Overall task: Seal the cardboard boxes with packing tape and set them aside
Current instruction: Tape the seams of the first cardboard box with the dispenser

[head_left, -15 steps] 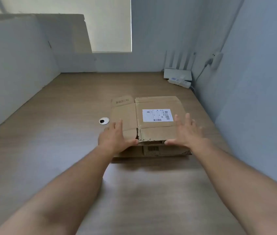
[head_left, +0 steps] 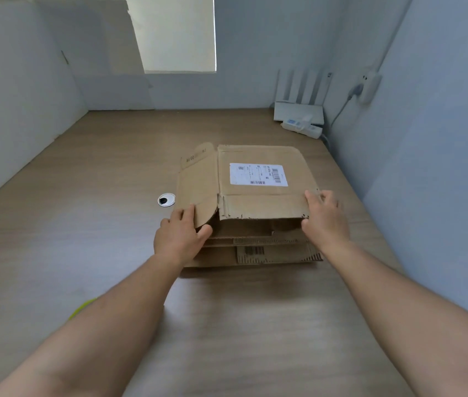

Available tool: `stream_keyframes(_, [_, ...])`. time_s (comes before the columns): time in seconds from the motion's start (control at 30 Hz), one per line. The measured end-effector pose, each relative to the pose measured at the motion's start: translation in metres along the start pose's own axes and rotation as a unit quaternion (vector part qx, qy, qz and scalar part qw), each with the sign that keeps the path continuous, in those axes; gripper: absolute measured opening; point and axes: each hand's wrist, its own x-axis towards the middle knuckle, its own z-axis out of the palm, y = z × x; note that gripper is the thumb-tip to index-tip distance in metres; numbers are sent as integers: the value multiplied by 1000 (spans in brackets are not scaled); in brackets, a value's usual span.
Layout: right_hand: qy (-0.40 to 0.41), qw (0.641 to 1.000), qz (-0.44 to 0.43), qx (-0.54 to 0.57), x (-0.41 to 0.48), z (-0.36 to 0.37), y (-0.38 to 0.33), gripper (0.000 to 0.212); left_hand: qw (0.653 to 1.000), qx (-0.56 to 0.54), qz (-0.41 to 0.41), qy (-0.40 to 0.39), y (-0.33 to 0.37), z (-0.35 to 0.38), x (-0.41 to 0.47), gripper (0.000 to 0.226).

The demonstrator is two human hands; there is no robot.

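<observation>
Box [head_left: 258, 154] on tabletop [head_left: 83, 224], right of centre, unsealed. Left hand [head_left: 179, 239] pinching the side flap [head_left: 198, 184], right hand [head_left: 325, 222] gripping the front flap's [head_left: 261, 206] corner, fingers [head_left: 313, 199] curled. Likely light, thin, bendy, frayed at edges; best held near creases. Interior hidden; layers beneath hard to separate; tape out of view.

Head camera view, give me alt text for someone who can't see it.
A person's left hand and right hand pinch the near flaps of an unsealed cardboard box on a wooden desk. A white shipping label faces up on its top.
</observation>
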Motion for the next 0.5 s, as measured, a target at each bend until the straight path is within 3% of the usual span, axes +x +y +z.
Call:
stream_keyframes(0.13, [124, 976, -22, 178, -1, -27, -25, 74, 990, -72, 1, 124, 11, -31, -5, 34])
stream_keyframes(0.2, [128, 962, 17, 239, -3, -38, -36, 70, 980, -126, -22, 156, 21, -53, -9, 34])
stream_keyframes(0.3, [86, 976, 23, 199, -12, -46, -42, 26, 962, -202, -22, 181, 27, -86, -21, 31])
stream_keyframes(0.37, [141, 974, -14, 178, -24, -53, -43, 22, 959, -222, -25, 172, 25, -108, -34, 27])
stream_keyframes(0.5, [300, 936, -69, 169, -51, -99, -54, 25, 968, -217, -46, 119, 20, -157, -73, 24])
